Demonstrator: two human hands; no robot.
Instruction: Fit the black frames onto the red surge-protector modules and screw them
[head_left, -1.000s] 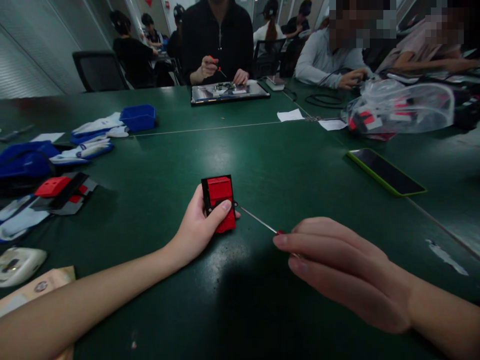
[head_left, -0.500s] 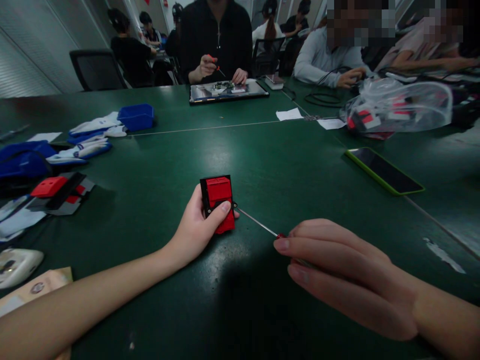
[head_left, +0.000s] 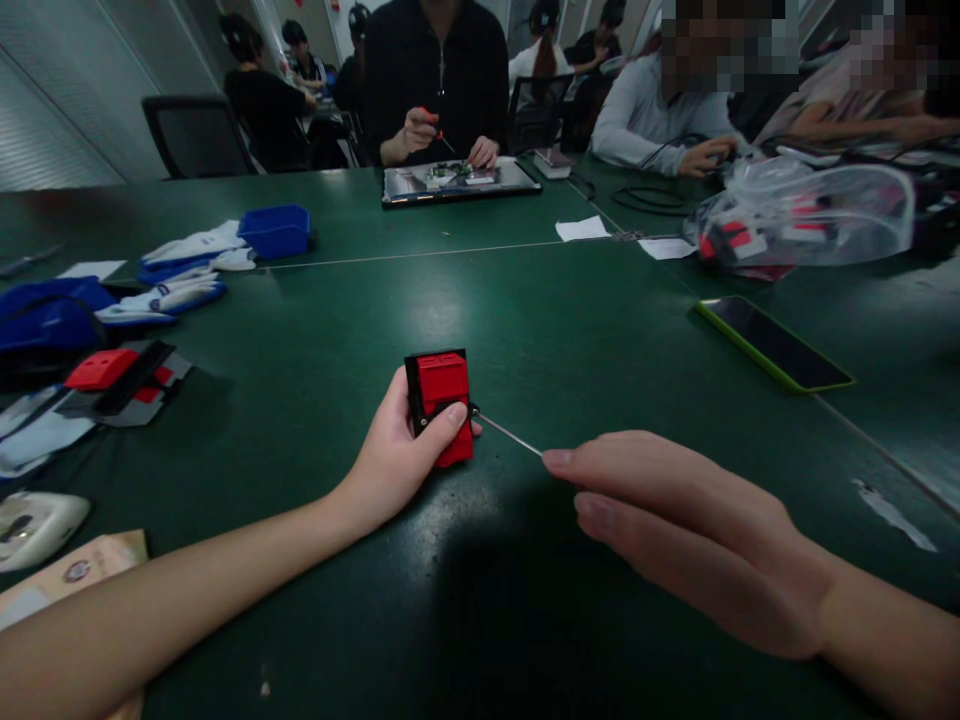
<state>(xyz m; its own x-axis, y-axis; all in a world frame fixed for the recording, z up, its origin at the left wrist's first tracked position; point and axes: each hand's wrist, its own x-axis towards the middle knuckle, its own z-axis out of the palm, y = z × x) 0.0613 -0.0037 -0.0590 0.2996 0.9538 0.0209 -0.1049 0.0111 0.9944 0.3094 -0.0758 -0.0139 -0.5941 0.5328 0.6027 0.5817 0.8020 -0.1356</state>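
Observation:
My left hand is closed around a small red and black block-shaped part that stands on the green table, with the thumb across its lower front. My right hand holds a thin screwdriver, its fingers stretched along the handle and hiding it. The bare metal shaft points left and its tip meets the right side of the red part.
A phone in a green case lies to the right. A clear bag of red parts sits further back. On the left lie red and black pieces, gloves and a blue tray. Other people work across the table.
My right hand has slid a little forward along the screwdriver, now covering the red handle tip. The left hand and the red part have stayed in place.

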